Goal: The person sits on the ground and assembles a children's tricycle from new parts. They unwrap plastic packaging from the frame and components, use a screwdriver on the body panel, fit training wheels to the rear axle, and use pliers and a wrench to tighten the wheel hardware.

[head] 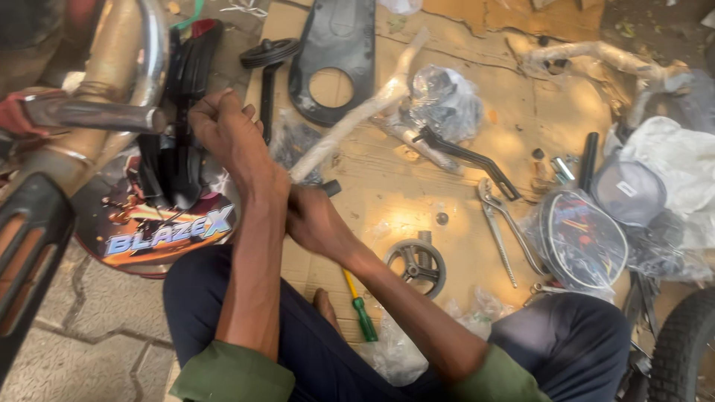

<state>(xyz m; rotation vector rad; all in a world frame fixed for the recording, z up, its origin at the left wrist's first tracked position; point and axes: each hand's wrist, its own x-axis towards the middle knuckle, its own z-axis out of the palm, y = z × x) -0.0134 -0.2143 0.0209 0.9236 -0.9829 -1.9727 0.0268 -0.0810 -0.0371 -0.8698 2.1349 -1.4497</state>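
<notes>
Your left hand (223,130) is closed in a fist, pinching a thin black metal stay at the black plastic mudguard (182,112), off the left edge of the flattened brown cardboard sheet (417,186). Your right hand (316,219) is clenched round a black-tipped tool handle (331,187), near the sheet's left edge; tool type cannot be told.

Risks (est.):
- Arms cross; the grip may slip and knuckles may hit the chrome handlebar tube (93,115).
- Loose small fasteners toward the sheet's right edge may roll off.
- The green-and-yellow screwdriver (360,309) lies at your knee, near edge; a leg shift may kick it.

Count, approx.:
- steel pliers (500,223): 1
- screwdriver: 1
- small black-tyred stabiliser wheels (417,266): 2, one near edge, one far-left corner
- black chain guard (333,56): 1
- paper-wrapped tubes (357,112): 2 or more
</notes>
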